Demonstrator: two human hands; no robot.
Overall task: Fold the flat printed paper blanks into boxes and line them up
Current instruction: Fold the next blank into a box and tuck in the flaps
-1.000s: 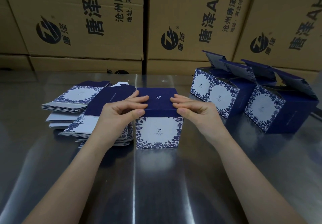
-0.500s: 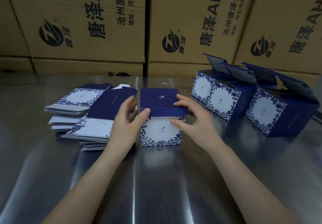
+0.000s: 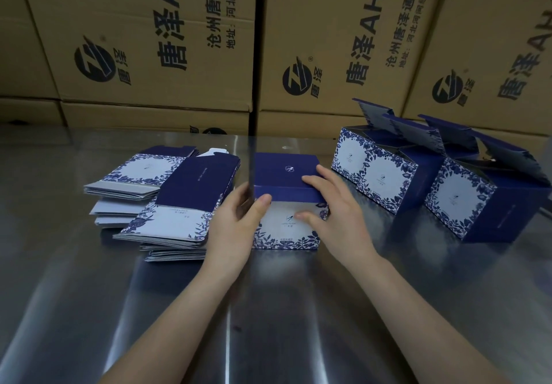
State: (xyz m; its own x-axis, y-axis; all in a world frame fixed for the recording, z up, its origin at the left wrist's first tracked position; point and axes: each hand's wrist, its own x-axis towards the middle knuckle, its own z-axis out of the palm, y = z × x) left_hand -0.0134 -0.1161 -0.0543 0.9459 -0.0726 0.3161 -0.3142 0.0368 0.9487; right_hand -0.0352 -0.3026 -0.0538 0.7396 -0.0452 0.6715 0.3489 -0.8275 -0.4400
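A folded blue-and-white floral box (image 3: 286,174) stands at the middle of the steel table, its dark blue lid lying over the top. My left hand (image 3: 239,225) grips the box's left side, thumb on the front under the lid edge. My right hand (image 3: 334,219) holds the right side, fingers on the lid and thumb on the white front panel. Flat printed blanks (image 3: 179,204) lie in stacks to the left. Three folded boxes (image 3: 385,180) with raised lid flaps stand in a row at the right.
Large brown cardboard cartons (image 3: 328,40) with black print form a wall along the table's far edge. The shiny steel table (image 3: 268,324) stretches toward me beneath my forearms.
Both hands slid from the lid's front edge down to the box's sides and front. The lid now lies flatter over the box.
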